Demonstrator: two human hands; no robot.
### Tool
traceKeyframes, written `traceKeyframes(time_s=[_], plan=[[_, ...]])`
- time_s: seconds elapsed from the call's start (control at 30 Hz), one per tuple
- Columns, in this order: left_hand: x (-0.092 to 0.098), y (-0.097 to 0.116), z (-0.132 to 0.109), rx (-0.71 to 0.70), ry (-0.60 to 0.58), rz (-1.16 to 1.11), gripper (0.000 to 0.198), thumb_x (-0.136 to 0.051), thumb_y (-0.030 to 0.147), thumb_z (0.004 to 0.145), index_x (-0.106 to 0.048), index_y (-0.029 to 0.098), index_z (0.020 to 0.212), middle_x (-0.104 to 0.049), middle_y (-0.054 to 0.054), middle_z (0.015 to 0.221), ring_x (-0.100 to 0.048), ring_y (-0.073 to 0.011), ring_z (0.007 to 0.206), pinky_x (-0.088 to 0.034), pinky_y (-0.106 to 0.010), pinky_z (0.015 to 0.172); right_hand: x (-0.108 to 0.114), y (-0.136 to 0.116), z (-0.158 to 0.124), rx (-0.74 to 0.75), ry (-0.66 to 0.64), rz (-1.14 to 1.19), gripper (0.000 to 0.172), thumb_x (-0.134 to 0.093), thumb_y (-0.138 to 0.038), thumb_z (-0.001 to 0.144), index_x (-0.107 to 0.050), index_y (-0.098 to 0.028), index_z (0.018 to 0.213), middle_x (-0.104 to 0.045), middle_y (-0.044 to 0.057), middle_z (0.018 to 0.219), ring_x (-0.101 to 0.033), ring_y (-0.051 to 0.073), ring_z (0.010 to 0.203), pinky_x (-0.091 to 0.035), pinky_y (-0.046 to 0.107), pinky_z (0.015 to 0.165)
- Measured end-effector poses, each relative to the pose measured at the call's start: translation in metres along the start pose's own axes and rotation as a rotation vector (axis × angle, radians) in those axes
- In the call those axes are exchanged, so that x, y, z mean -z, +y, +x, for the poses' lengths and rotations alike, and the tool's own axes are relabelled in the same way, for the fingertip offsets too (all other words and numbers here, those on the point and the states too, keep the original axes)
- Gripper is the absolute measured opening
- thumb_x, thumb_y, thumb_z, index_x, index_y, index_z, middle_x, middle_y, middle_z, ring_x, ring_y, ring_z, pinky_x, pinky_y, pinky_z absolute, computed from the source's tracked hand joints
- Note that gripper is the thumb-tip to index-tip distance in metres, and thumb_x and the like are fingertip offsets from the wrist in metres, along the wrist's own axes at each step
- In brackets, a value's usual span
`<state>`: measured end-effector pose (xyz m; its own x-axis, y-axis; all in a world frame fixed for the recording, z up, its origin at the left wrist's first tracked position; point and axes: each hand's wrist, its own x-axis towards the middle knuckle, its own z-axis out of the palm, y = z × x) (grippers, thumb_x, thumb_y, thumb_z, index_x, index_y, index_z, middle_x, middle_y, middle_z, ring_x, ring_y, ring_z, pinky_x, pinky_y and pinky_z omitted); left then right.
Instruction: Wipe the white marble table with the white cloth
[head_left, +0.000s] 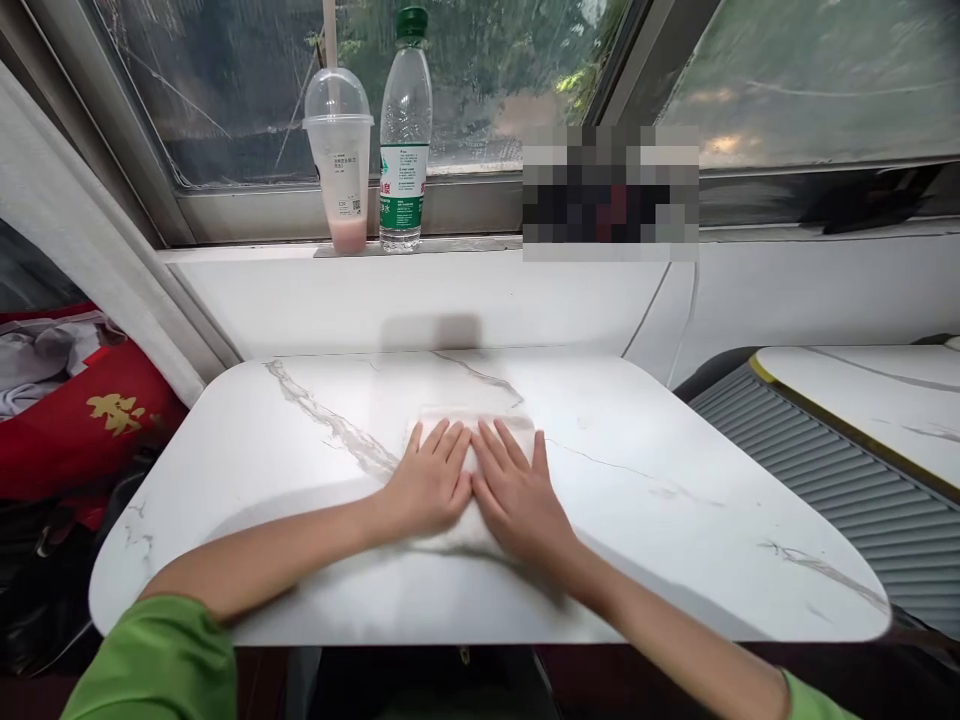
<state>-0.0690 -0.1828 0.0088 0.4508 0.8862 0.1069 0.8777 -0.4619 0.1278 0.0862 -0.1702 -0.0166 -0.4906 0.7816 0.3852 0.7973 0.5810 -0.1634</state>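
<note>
A white folded cloth or tissue [480, 425] lies flat on the white marble-patterned table [675, 520], near its middle. My left hand [430, 482] and my right hand [517, 492] rest side by side on top of it, palms down, fingers stretched out and pointing away from me. Both hands are open and press flat on the cloth, covering most of it. Only the cloth's far edge and a bit of its near edge show. Green sleeves cover my upper arms at the bottom of the view.
On the window ledge behind the table stand a clear plastic cup [339, 160] with a little pink drink and a green-capped water bottle [404, 130]. Red fabric [82, 420] lies at the left. A second marble table [885, 410] sits at the right.
</note>
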Motion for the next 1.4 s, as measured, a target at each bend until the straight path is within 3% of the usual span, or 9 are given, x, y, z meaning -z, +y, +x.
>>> traceKeyframes(time_s=[0.13, 0.27, 0.47, 0.67, 0.83, 1.0, 1.17, 1.3, 1.4], plan=[[0.013, 0.023, -0.064, -0.053, -0.016, 0.094, 0.056, -0.021, 0.033, 0.096, -0.027, 0.005, 0.144, -0.026, -0.013, 0.149, -0.019, -0.0282, 0.139, -0.014, -0.046, 0.113, 0.023, -0.03, -0.042, 0.189, -0.075, 0.159, 0.062, -0.032, -0.028, 0.093, -0.01, -0.019, 0.149, -0.03, 0.01, 0.148, -0.027, 0.025, 0.137, -0.024, 0.054, 0.11], [0.018, 0.027, -0.091, -0.017, -0.043, 0.161, 0.058, -0.022, 0.036, 0.095, -0.033, 0.003, 0.142, -0.029, -0.016, 0.147, -0.025, -0.0306, 0.137, -0.02, -0.044, 0.111, 0.035, -0.034, -0.039, 0.344, -0.188, 0.248, 0.061, -0.037, -0.028, 0.091, -0.018, -0.016, 0.148, -0.032, 0.01, 0.147, -0.03, 0.023, 0.136, -0.036, 0.044, 0.107], [0.02, -0.032, -0.043, 0.182, -0.117, 0.101, 0.056, -0.023, 0.03, 0.094, -0.029, 0.002, 0.142, -0.027, -0.015, 0.148, -0.024, -0.0248, 0.138, -0.021, -0.041, 0.112, -0.003, -0.03, 0.038, 0.363, -0.169, 0.204, 0.054, -0.034, -0.028, 0.09, -0.038, -0.01, 0.14, -0.039, 0.014, 0.143, -0.033, 0.025, 0.134, -0.029, 0.047, 0.109], [0.021, -0.115, 0.018, 0.368, 0.028, 0.065, 0.051, -0.021, 0.022, 0.094, -0.029, 0.007, 0.142, -0.031, -0.009, 0.148, -0.022, -0.0194, 0.138, -0.016, -0.037, 0.113, -0.048, -0.039, 0.139, 0.241, -0.147, 0.194, 0.052, -0.035, -0.023, 0.087, -0.044, -0.007, 0.135, -0.043, 0.013, 0.141, -0.036, 0.022, 0.132, -0.024, 0.041, 0.111], [0.023, -0.13, 0.017, 0.354, 0.06, 0.051, 0.049, -0.022, 0.024, 0.094, -0.031, 0.012, 0.14, -0.033, -0.008, 0.147, -0.025, -0.0176, 0.137, -0.016, -0.037, 0.113, -0.053, -0.046, 0.15, 0.177, -0.125, 0.248, 0.05, -0.035, -0.023, 0.087, -0.044, -0.011, 0.135, -0.043, 0.009, 0.142, -0.036, 0.02, 0.132, -0.022, 0.04, 0.111], [0.029, -0.113, -0.038, 0.302, 0.019, 0.052, 0.051, -0.019, 0.026, 0.094, -0.029, 0.009, 0.142, -0.031, -0.008, 0.148, -0.022, -0.0167, 0.139, -0.014, -0.038, 0.114, -0.045, -0.08, 0.105, 0.216, -0.121, 0.265, 0.051, -0.033, -0.026, 0.089, -0.042, -0.008, 0.136, -0.042, 0.013, 0.142, -0.034, 0.026, 0.133, -0.022, 0.046, 0.111], [0.035, -0.105, -0.143, 0.359, 0.071, 0.116, 0.052, -0.015, 0.028, 0.095, -0.023, 0.012, 0.145, -0.03, -0.008, 0.149, -0.021, -0.0173, 0.139, -0.019, -0.04, 0.113, -0.035, -0.151, 0.069, 0.437, -0.151, 0.336, 0.054, -0.032, -0.03, 0.091, -0.041, 0.0, 0.134, -0.04, 0.021, 0.141, -0.032, 0.03, 0.133, -0.021, 0.051, 0.11], [0.036, -0.105, -0.23, 0.448, 0.186, 0.185, 0.056, -0.019, 0.027, 0.095, 0.0, 0.026, 0.148, -0.028, -0.004, 0.15, -0.027, -0.0193, 0.137, -0.025, -0.044, 0.111, -0.028, -0.21, 0.056, 0.633, -0.179, 0.405, 0.057, -0.034, -0.035, 0.091, -0.039, 0.001, 0.135, -0.039, 0.021, 0.142, -0.031, 0.029, 0.134, -0.02, 0.048, 0.112], [0.037, -0.114, -0.269, 0.507, 0.199, 0.192, 0.057, -0.021, 0.026, 0.095, -0.001, 0.031, 0.148, -0.028, -0.003, 0.15, -0.032, -0.0222, 0.135, -0.026, -0.045, 0.11, -0.024, -0.242, 0.055, 0.667, -0.235, 0.465, 0.058, -0.035, -0.035, 0.091, -0.036, 0.001, 0.136, -0.038, 0.019, 0.143, -0.031, 0.027, 0.133, -0.02, 0.044, 0.113]])
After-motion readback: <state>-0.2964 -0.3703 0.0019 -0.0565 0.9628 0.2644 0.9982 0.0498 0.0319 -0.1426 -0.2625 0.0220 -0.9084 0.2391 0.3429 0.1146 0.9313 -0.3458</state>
